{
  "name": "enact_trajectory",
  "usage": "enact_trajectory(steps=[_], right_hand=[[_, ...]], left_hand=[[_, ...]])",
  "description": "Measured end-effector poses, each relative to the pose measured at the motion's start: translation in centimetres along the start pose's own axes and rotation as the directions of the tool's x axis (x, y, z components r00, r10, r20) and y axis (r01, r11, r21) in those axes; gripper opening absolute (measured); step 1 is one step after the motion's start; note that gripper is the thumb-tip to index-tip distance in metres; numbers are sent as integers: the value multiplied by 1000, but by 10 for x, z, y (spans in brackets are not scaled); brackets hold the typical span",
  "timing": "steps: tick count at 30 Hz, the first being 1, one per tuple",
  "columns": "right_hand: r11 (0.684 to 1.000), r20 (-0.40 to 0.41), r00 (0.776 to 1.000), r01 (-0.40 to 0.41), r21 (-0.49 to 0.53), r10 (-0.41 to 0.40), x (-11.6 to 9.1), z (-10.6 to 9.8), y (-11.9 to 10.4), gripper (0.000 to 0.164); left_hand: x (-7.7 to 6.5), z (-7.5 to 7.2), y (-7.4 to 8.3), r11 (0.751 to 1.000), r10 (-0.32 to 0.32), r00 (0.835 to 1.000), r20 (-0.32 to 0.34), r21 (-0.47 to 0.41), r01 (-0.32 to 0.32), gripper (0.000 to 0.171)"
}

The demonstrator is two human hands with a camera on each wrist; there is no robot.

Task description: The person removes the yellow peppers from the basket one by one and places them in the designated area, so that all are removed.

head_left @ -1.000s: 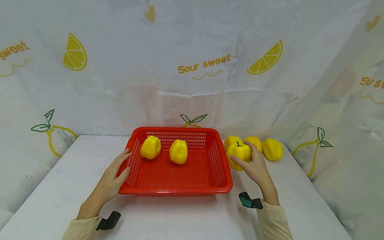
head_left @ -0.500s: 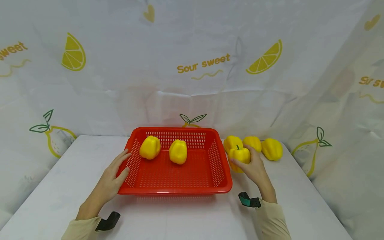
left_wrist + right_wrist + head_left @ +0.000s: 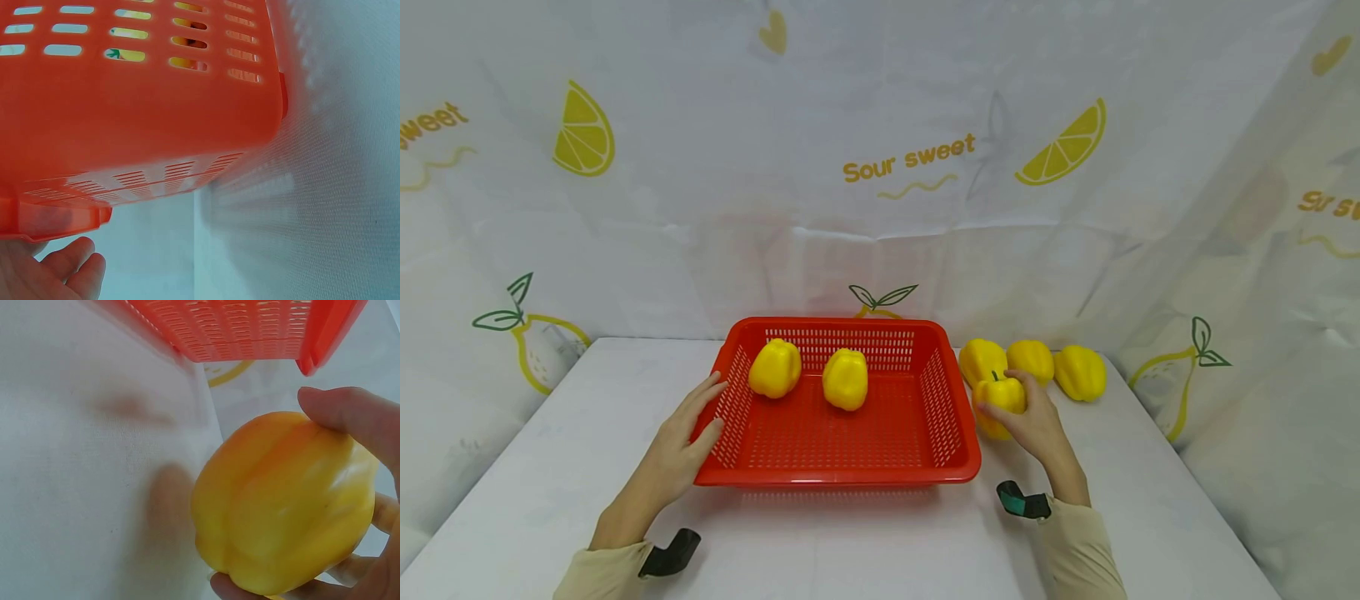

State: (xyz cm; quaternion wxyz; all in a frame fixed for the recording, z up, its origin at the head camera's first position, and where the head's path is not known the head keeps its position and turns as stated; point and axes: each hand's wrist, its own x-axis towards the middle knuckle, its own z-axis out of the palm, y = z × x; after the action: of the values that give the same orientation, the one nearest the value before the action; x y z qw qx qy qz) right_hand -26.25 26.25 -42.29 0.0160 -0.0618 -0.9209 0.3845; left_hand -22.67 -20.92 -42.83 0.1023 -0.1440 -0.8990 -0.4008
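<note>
In the head view my right hand (image 3: 1036,427) grips a yellow bell pepper (image 3: 997,403), stem up, just outside the basket's right wall. The right wrist view has the thumb on one side of this bell pepper (image 3: 284,503) and the fingers round the other; its shadow falls on the table apart from it. Two more yellow bell peppers, a left one (image 3: 776,369) and a right one (image 3: 846,380), lie inside the red basket (image 3: 838,477). At the basket's left rim, my left hand (image 3: 672,454) touches it with fairly straight fingers, partly hidden by the rim in the left wrist view.
Several yellow bell peppers stand on the white table (image 3: 820,550) right of the basket: one behind the held one (image 3: 981,357), one farther back (image 3: 1032,360) and one at the right (image 3: 1080,373). A printed cloth (image 3: 760,250) hangs behind the table.
My right hand has lowered the bell pepper slightly toward the table, beside the basket. The left hand, the basket and the other bell peppers stay as they were.
</note>
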Motion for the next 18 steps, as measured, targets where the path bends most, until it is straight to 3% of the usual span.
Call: enact_trajectory(steps=[18], right_hand=[[997, 66, 997, -31, -63, 35, -1, 1, 4, 90]], left_hand=[[0, 0, 0, 1000, 5, 1000, -4, 10, -5, 50]])
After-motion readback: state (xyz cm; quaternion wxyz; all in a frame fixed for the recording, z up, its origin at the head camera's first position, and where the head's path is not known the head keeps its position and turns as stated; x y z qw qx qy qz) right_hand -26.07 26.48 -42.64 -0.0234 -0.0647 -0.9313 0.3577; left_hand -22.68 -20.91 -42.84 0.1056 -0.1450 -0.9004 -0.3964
